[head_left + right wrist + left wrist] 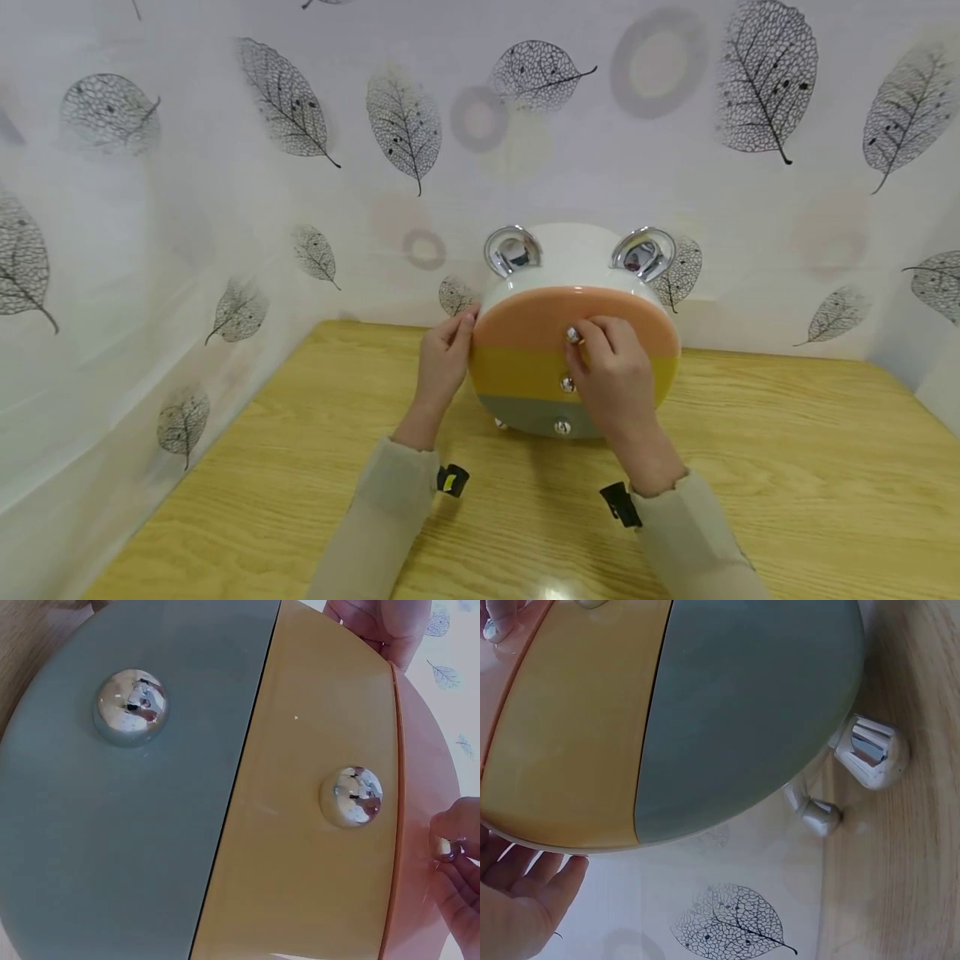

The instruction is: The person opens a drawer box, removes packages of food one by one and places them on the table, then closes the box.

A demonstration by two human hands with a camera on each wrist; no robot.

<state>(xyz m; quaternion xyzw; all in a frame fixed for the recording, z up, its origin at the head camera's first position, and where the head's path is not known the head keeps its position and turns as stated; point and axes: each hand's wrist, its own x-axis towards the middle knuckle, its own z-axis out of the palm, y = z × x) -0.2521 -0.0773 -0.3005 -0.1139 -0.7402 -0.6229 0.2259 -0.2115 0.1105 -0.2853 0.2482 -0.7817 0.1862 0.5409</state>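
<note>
At the bottom of the head view, two pale sleeves (384, 507) reach in from the lower edge, each with a black clip (621, 505) at the wrist; the left one bears a small yellow mark, too small to read. Beneath them a wood-grain table (300, 433) spreads across the lower frame.

Right of centre, the right hand (617, 379) pinches the shiny top knob (573, 335) between thumb and fingers. Below it in a column sit the middle knob (567, 384) and the bottom knob (562, 427), also silver.

All three are on the front of a rounded box (517, 371), standing on the table just right of centre and banded orange, yellow and grey-green from top to bottom. The left hand (442, 354) rests on its left edge, fingers loosely extended against the side.

The left wrist view shows silver feet (874, 752) below the box. Two silver ears (491, 252) top its white body.

Farthest back, a white backdrop (375, 50) is printed with dark veined leaves and grey rings.
</note>
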